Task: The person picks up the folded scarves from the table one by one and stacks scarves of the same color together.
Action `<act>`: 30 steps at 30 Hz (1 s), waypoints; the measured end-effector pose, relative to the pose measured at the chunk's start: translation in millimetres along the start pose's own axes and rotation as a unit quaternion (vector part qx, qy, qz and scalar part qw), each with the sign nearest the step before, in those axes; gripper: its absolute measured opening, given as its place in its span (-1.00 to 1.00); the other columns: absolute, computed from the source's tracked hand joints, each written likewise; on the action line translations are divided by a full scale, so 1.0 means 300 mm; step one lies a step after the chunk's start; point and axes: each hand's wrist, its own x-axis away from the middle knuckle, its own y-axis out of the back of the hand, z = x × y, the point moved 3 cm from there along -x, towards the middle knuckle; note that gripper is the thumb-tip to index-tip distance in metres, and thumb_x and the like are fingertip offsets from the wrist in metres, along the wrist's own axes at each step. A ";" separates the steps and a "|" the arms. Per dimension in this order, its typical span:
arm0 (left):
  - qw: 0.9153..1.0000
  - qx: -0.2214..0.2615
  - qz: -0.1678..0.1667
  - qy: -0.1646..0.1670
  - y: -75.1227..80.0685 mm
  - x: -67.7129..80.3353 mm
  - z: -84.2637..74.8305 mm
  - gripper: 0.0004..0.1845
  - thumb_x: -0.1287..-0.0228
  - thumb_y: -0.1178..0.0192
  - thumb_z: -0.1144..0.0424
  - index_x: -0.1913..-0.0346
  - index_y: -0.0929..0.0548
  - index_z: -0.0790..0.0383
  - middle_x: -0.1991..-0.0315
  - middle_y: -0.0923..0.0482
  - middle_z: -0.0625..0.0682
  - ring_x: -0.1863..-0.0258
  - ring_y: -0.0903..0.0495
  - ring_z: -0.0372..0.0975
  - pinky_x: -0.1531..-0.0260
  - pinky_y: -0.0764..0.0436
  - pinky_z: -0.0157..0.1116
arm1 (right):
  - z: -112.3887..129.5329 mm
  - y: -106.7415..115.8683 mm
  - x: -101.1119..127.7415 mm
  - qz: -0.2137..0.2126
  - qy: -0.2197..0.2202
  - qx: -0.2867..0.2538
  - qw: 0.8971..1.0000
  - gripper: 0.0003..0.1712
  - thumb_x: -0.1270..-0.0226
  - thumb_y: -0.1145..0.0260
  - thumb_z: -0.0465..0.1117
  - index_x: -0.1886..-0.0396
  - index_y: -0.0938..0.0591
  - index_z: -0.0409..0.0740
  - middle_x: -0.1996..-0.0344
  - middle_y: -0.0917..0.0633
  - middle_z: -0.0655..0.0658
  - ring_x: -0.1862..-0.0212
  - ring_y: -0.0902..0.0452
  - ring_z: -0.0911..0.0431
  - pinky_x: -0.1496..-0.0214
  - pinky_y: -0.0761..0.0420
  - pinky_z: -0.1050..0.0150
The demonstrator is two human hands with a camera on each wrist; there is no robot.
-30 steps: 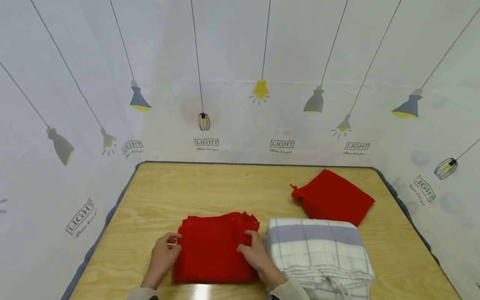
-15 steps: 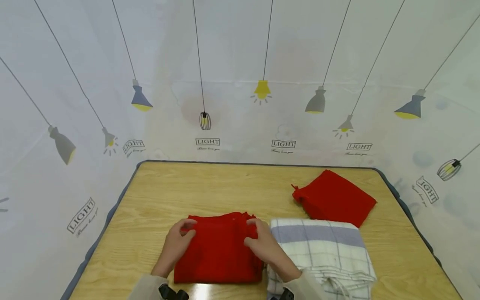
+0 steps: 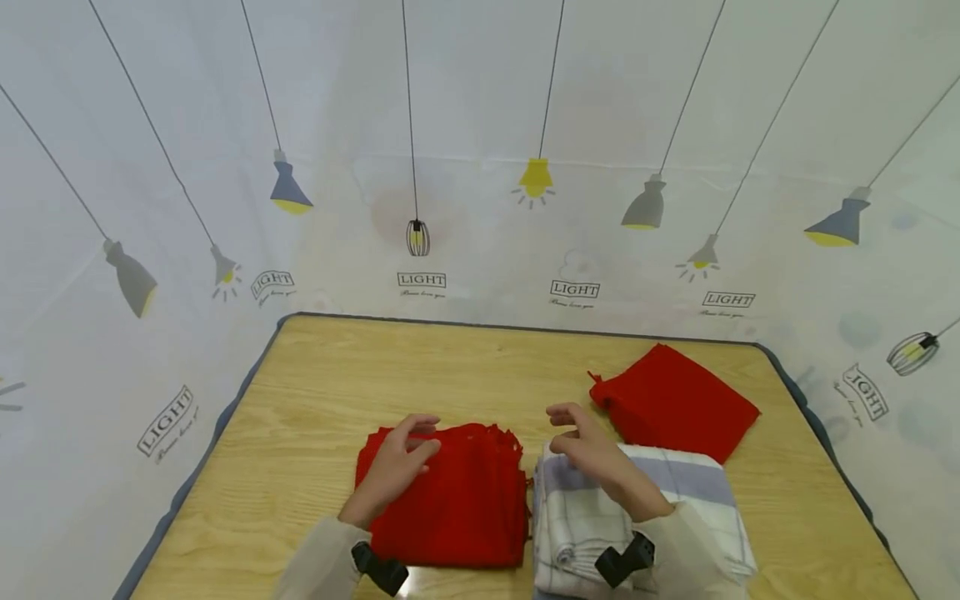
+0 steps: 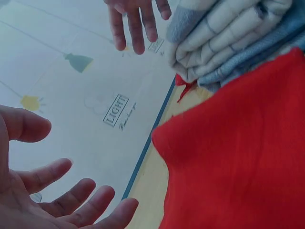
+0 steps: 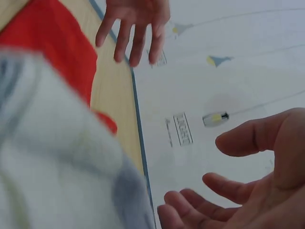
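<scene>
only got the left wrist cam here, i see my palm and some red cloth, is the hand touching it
Observer: No. In the head view the left hand hovers open above the near red cloth, holding nothing.
Operator: where's the other hand
Observer: The right hand is open too, raised over the far end of the folded checked towel.
Operator: any more red cloth around
Observer: Yes, a second folded red cloth lies further back on the right of the wooden table, just behind the towel.
</scene>
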 end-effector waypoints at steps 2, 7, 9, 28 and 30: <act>1.000 0.000 0.016 -0.008 -0.024 -0.012 -0.021 -0.62 -0.34 -0.08 0.28 -0.20 -0.45 0.21 -0.15 -0.45 0.20 -0.03 -0.52 -0.01 0.13 -0.63 -0.04 | -0.009 0.039 -0.006 -0.001 0.000 0.010 1.000 -0.42 -0.26 -0.10 -0.34 -0.31 -0.29 -0.25 -0.26 -0.33 -0.35 -0.05 -0.43 -0.08 0.17 -0.47 0.21; 0.997 -0.012 0.067 -0.035 -0.106 -0.056 -0.091 -0.59 -0.39 -0.06 0.19 -0.26 -0.40 0.15 -0.19 -0.40 0.19 -0.11 -0.48 0.02 0.06 -0.59 -0.03 | -0.024 0.135 -0.018 0.004 0.012 0.045 0.999 -0.40 -0.30 -0.08 -0.31 -0.34 -0.23 -0.28 -0.29 -0.30 -0.38 -0.12 -0.40 -0.14 0.03 -0.53 0.09; 0.995 -0.022 0.080 -0.050 -0.146 -0.078 -0.130 -0.58 -0.39 -0.05 0.15 -0.27 -0.39 0.12 -0.19 -0.40 0.18 -0.12 -0.47 0.02 0.03 -0.57 -0.03 | -0.028 0.174 -0.027 0.009 0.014 0.051 0.999 -0.40 -0.33 -0.06 -0.30 -0.35 -0.21 -0.30 -0.30 -0.28 -0.39 -0.16 -0.37 -0.17 -0.04 -0.52 0.04; 0.981 -0.053 0.184 -0.030 -0.516 -0.231 -0.299 -0.44 -0.32 -0.05 -0.04 -0.34 -0.28 0.00 -0.09 -0.47 0.03 0.06 -0.55 -0.17 0.11 -0.54 -0.19 | -0.227 0.539 -0.118 -0.046 0.001 0.116 0.992 -0.31 -0.43 -0.02 -0.22 -0.43 -0.01 -0.35 -0.35 -0.12 -0.49 -0.27 -0.17 -0.37 -0.23 -0.33 -0.26; 0.979 -0.057 0.196 -0.025 -0.548 -0.243 -0.308 -0.42 -0.31 -0.05 -0.04 -0.34 -0.27 0.01 -0.09 -0.48 0.02 0.06 -0.55 -0.20 0.11 -0.53 -0.23 | -0.255 0.571 -0.126 -0.054 0.011 0.132 0.990 -0.29 -0.43 -0.04 -0.23 -0.43 0.01 -0.37 -0.35 -0.09 -0.52 -0.27 -0.14 -0.40 -0.20 -0.34 -0.28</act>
